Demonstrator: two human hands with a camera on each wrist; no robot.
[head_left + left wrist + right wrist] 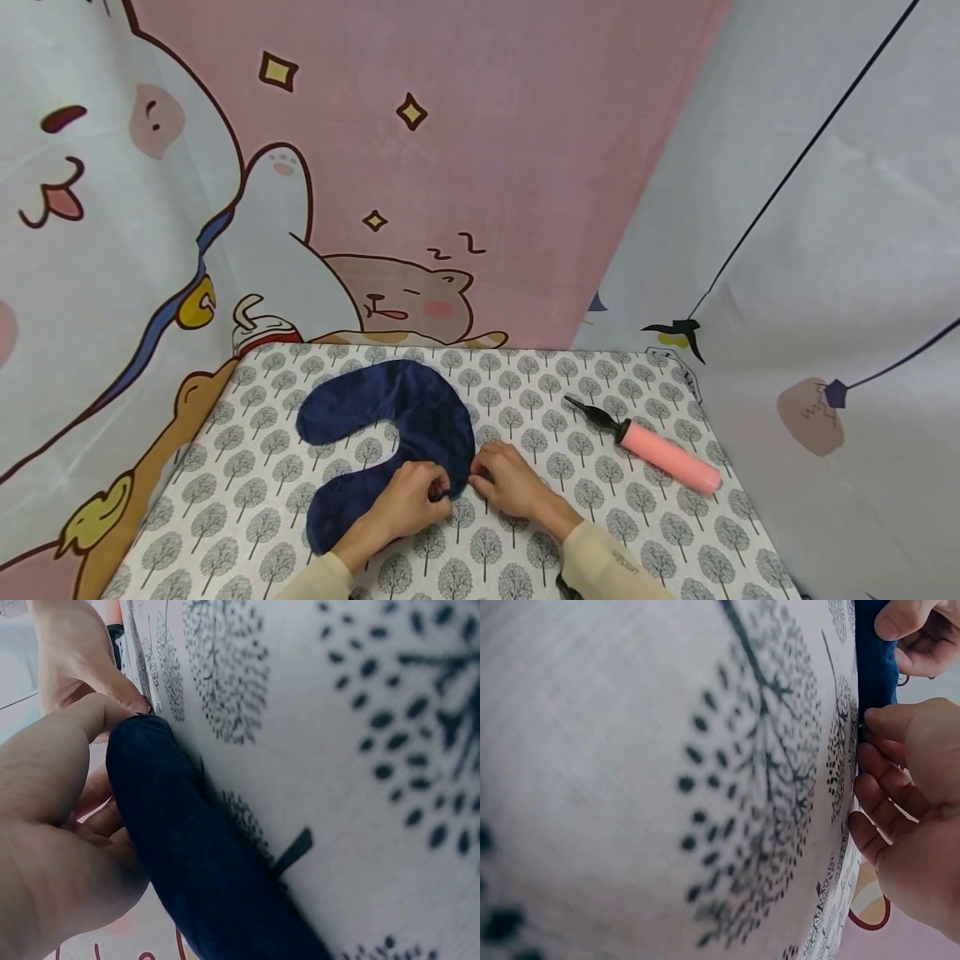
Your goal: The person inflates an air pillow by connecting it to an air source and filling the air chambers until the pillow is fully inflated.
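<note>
A navy blue U-shaped neck pillow (438,400) lies on the tree-print cloth, its opening toward the left. At its near right curve my left hand (417,498) pinches the fabric with curled fingers. Just to the right, my right hand (510,479) has its thumb and index fingertips at the pillow's edge, pinching it. From the left wrist, the pillow (187,840) runs down beside the left palm (60,840), with the other hand beyond. The right wrist view shows the right hand (922,802) close below the left one; what lies between its fingertips is mostly hidden.
A hand pump (667,457) with a pink barrel and black end lies at the right of the table. Part of a black object (567,587) shows beside the right sleeve. Cartoon-printed curtains (540,167) stand behind and along both sides.
</note>
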